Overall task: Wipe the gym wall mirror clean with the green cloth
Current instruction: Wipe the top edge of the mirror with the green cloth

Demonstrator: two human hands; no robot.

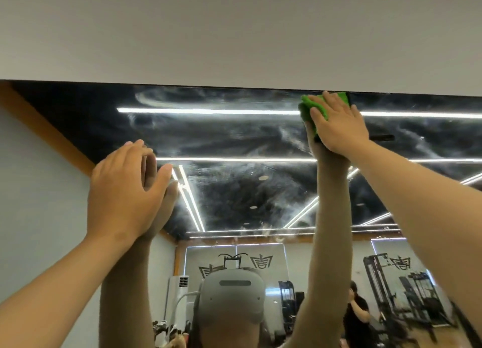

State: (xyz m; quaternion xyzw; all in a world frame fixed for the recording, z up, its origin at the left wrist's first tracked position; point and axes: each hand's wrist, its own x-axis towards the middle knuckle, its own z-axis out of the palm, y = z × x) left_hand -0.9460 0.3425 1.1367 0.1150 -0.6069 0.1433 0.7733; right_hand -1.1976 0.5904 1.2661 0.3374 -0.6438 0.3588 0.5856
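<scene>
The wall mirror [234, 139] fills the lower two thirds of the head view, with hazy white smears across its upper part. My right hand [339, 124] presses the green cloth [310, 107] flat against the glass just under the mirror's top edge, at the upper right. The cloth shows around my fingers and is partly covered by the palm. My left hand [125, 188] rests on the glass at the left, lower down, fingers spread and holding nothing. Both arms reach up, and their reflections meet them in the glass.
A plain white wall [234, 29] runs above the mirror's top edge. The glass reflects ceiling light strips, gym machines [391, 290] at the lower right, another person [357, 311], a standing air conditioner [178, 290] and my own headset.
</scene>
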